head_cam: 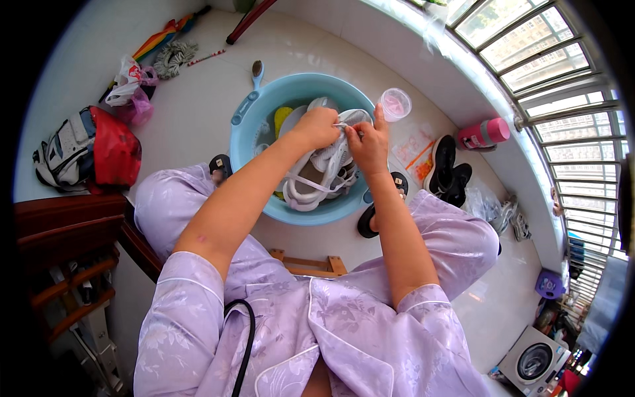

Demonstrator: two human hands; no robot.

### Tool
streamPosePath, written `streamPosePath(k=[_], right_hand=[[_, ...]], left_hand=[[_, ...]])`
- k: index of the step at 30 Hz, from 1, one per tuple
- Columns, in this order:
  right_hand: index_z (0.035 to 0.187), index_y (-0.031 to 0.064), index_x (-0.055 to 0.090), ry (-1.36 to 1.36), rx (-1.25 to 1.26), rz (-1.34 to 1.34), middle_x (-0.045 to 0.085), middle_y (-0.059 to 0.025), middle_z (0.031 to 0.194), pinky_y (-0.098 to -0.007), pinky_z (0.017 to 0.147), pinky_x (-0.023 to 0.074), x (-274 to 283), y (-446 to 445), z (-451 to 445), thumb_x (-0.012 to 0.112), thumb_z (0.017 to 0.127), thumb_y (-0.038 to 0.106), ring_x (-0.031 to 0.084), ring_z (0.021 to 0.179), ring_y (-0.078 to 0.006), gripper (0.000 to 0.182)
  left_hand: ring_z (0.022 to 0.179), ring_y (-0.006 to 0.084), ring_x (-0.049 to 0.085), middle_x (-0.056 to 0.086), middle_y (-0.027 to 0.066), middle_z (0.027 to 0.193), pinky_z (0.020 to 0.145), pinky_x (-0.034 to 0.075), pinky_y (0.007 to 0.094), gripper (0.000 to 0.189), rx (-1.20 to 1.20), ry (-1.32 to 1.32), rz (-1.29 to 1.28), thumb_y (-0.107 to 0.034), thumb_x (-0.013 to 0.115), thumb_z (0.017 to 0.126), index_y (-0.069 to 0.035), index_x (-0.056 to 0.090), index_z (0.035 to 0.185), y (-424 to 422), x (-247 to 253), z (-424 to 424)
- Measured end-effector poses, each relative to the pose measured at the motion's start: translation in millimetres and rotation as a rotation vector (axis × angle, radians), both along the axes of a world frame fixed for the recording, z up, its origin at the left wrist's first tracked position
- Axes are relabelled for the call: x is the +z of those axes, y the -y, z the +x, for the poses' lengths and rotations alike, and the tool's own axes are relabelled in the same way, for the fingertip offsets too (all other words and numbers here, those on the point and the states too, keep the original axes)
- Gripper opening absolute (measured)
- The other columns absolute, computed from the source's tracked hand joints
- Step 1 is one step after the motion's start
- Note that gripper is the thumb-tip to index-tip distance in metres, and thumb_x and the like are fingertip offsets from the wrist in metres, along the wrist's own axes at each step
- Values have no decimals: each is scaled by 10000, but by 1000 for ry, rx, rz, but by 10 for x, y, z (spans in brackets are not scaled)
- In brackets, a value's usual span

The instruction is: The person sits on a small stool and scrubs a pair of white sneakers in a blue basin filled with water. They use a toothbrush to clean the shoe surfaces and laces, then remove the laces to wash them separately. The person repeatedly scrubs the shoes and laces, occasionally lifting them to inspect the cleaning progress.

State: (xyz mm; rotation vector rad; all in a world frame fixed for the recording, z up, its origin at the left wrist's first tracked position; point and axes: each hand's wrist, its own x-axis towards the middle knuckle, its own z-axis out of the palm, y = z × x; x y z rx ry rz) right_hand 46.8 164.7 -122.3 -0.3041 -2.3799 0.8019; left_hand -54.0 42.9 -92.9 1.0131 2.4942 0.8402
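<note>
A white sneaker (307,186) rests over a light-blue plastic basin (292,218), among other pale footwear. My left hand (320,129) pinches the white shoelace (342,125) near the shoe's laced front. On the other side of the lace, my right hand (368,141) grips it between thumb and fingers, with the index finger raised. A yellow object (283,121), perhaps a sponge, lies inside the basin to the left. Water shows at the basin's left side. My fingers partly hide the lacing.
A scrub brush (257,72) lies beyond the basin's rim. Close to the right rim stands a clear plastic cup (395,105) with pink contents. Black shoes (443,161) and a pink bottle (483,134) are at right; a red bag (116,149) is at left.
</note>
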Motion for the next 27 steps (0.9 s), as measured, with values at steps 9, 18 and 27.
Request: streamPosePath(k=[9,18,27], right_hand=[[760,37,624,434,145,-493,604,-191,860,-355,689,449,357,-288,-293,703,717,270,587,800,-275,250],[885,11,582,460,150,-345,589,-179,928,-341,800,441,248,-188,-169,653,607,126,556,907,-306,309],[738,-3,623,280,197,-273,581,-136,825,-342,720,448,189,-267,-216,660,682,156,562,788,-281,172]], left_hand=[[488,226,608,599,162,575,508,501,333,184,328,385,135,-152,576,686,24,614,645,8,239,137],[727,330,611,634,173,735,683,482,374,220,322,193,274,-233,593,746,-22,652,756,55,-80,338],[679,107,594,660,84,761,637,467,249,206,176,298,385,-149,608,779,-2,655,916,162,-101,129]])
